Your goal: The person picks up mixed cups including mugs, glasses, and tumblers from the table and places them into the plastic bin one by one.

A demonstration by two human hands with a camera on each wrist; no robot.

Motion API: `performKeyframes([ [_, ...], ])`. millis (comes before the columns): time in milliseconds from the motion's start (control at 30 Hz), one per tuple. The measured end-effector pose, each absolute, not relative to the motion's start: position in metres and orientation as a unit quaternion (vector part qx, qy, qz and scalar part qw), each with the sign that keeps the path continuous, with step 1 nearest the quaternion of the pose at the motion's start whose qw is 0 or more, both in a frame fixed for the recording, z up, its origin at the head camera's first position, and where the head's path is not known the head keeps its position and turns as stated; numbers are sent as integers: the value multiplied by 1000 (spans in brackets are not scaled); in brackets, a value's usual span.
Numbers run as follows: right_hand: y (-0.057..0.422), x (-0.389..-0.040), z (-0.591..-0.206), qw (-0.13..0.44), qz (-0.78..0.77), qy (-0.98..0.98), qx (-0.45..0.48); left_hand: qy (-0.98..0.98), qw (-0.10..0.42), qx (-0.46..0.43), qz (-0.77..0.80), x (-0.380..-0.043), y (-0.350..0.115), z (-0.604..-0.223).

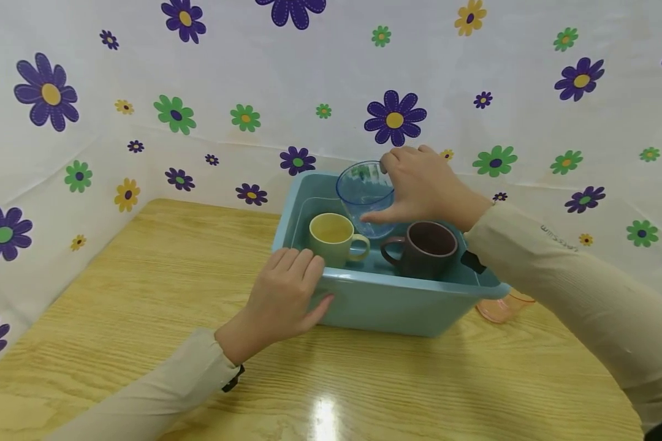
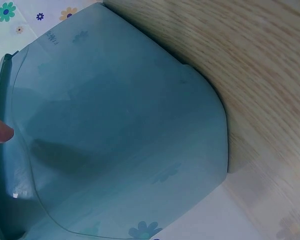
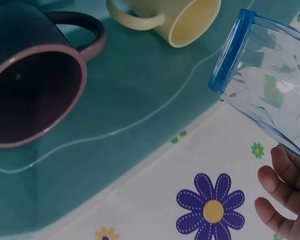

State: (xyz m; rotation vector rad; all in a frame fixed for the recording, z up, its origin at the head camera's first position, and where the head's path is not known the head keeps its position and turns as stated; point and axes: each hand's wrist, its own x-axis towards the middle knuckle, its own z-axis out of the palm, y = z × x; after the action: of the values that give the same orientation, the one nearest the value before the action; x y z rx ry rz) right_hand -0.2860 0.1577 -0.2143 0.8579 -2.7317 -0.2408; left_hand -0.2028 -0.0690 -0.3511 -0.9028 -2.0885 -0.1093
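My right hand (image 1: pixel 422 184) grips a clear blue-tinted drinking glass (image 1: pixel 355 199) near its rim, thumb on the near side. The glass is over the back of a blue plastic basin (image 1: pixel 386 306), and its thick blue base (image 3: pixel 232 50) shows in the right wrist view. Inside the basin a pale yellow mug (image 1: pixel 329 250) stands at the left, its handle pointing right. To the right of it is a dark brown mug (image 1: pixel 422 260) with its handle to the left. At the basin's near left rim, my left hand (image 1: pixel 281 297) holds on, fingers over the edge and thumb outside.
A translucent orange cup (image 1: pixel 495 308) is on the wooden table (image 1: pixel 198 257) right of the basin, partly hidden by the basin rim and right sleeve. A white flower-printed cloth (image 1: pixel 243 67) hangs close behind the basin and along the left side.
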Motion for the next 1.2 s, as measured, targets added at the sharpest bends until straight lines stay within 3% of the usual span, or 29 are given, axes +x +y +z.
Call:
performKeyframes([
  [767,136,-302,-269,127,-47,-885,445,-832,423,-357,-31,-202,-71,-353],
  [1200,129,-315,-293,94,-18,-830,550,-825,434,-361,-35,-203,-71,-353],
])
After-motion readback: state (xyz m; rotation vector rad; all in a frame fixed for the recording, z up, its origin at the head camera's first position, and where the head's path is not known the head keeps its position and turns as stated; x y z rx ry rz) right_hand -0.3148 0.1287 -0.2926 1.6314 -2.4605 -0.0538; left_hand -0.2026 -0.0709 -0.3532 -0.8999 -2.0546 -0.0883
